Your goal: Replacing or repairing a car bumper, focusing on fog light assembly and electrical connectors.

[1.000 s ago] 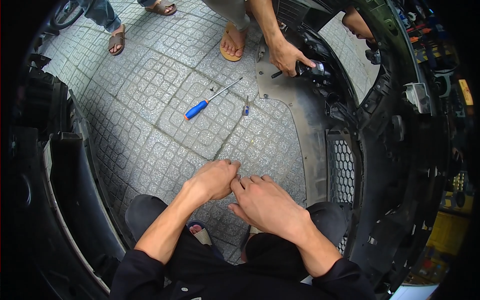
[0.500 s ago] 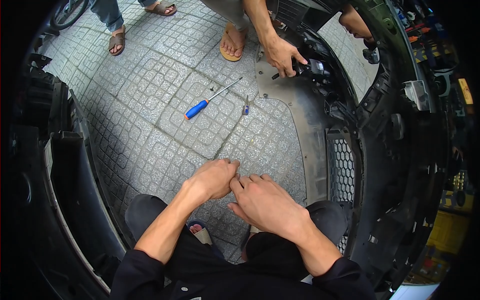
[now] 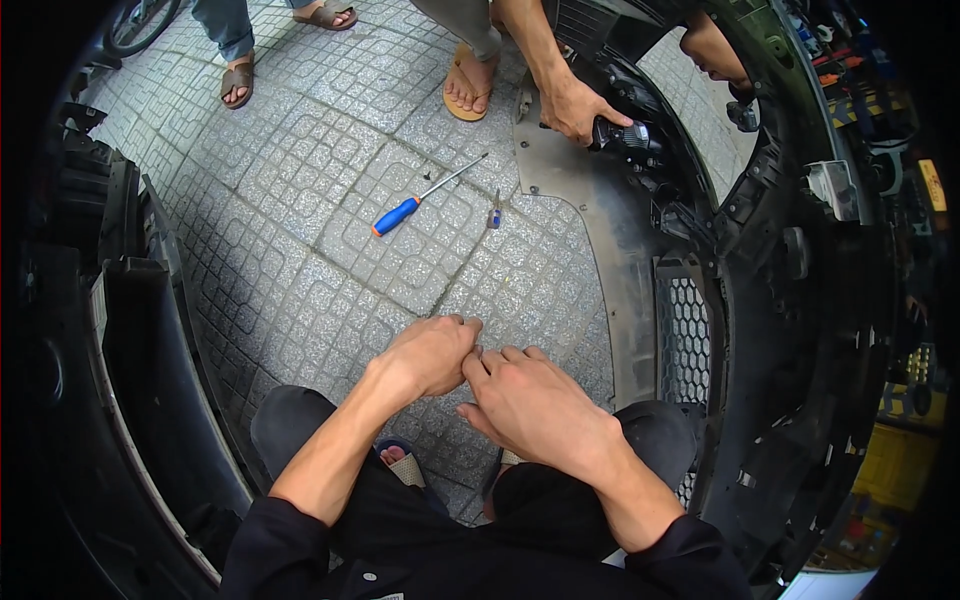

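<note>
My left hand (image 3: 432, 355) hangs over the paving with its fingers curled under into a loose fist, and I see nothing in it. Against it rests my right hand (image 3: 525, 395), whose index finger touches the left fingers; its thumb stands apart and the other fingers droop, their tips hidden. Beyond my hands, a screwdriver with a blue and orange handle (image 3: 398, 216) lies on the paving. A short small screwdriver (image 3: 495, 213) is to its right. Another person's hand (image 3: 575, 110) grips a black part (image 3: 622, 135) at the large dark car bumper (image 3: 770, 330) on my right.
Near the long screwdriver's shaft lies a tiny black piece (image 3: 428, 176). Black trim (image 3: 150, 350) stands along my left. A honeycomb grille (image 3: 687, 330) is set in the bumper. Sandalled feet (image 3: 237, 82) of a bystander and the other person's foot (image 3: 470, 85) are at the far side.
The other person's hand has shifted slightly right and now holds the black part more closely against the bumper. My own hands have hardly moved.
</note>
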Action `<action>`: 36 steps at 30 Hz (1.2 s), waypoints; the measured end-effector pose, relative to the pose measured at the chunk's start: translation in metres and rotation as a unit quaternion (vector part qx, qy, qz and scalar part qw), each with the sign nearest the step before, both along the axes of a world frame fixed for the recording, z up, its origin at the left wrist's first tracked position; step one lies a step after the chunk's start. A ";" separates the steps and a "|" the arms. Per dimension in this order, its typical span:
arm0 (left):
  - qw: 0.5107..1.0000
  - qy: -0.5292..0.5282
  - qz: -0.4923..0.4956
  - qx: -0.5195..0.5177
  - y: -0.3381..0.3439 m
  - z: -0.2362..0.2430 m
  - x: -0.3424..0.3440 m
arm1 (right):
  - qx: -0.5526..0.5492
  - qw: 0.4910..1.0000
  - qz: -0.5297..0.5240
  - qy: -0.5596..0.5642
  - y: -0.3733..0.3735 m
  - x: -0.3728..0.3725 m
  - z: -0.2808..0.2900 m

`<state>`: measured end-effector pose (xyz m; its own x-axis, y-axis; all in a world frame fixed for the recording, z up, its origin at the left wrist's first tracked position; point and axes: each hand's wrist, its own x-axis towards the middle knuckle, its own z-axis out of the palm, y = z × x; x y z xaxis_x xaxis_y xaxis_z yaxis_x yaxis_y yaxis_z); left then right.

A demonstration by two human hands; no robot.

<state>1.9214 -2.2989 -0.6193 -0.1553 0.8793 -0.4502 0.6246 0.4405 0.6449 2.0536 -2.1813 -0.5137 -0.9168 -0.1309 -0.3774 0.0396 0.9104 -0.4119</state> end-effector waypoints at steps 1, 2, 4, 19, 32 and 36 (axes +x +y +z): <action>1.000 0.001 0.000 0.002 0.000 0.000 0.000 | 0.004 1.000 -0.001 -0.001 0.000 0.000 0.001; 1.000 0.002 0.000 0.005 0.000 0.000 0.001 | -0.003 1.000 0.000 -0.005 0.000 0.000 0.001; 1.000 0.007 0.003 0.012 -0.001 0.001 0.002 | 0.003 1.000 0.000 0.002 0.000 0.000 0.002; 1.000 0.007 -0.009 0.000 -0.001 -0.003 0.000 | 0.005 1.000 0.015 0.009 -0.002 -0.005 0.000; 0.999 -0.001 0.011 0.044 -0.002 -0.005 -0.006 | -0.004 1.000 0.007 -0.010 -0.008 -0.020 0.003; 0.997 -0.006 0.015 0.070 -0.004 -0.005 -0.007 | -0.004 0.999 -0.003 -0.041 -0.010 -0.023 0.005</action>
